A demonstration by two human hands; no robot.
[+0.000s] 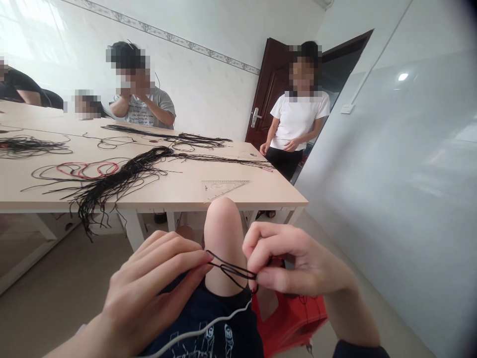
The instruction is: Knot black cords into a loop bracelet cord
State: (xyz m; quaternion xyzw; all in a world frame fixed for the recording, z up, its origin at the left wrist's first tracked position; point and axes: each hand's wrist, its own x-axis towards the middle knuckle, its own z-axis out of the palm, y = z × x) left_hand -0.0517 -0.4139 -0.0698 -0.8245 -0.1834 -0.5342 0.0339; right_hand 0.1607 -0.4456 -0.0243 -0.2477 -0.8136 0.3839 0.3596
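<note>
Head view: left hand (pixel 149 281) and right hand (pixel 294 258) pinch black cord (pixel 242 272); I judge it light, pliable; grip loop ends.

Head-worn view; faces forward and down; hands (pixel 149 281) (pixel 298 263) close.

Between my left hand (pixel 158 278) and my right hand (pixel 294 261) I pinch a looped black cord (pixel 233 270), over my bare leg (pixel 223 233). On the surface (pixel 264 194) ahead lie a thick bundle of black strands (pixel 124 176) and a clear set square (pixel 223 187). Someone in a white shirt (pixel 300 119) stands near the brown door (pixel 274 64).
</note>
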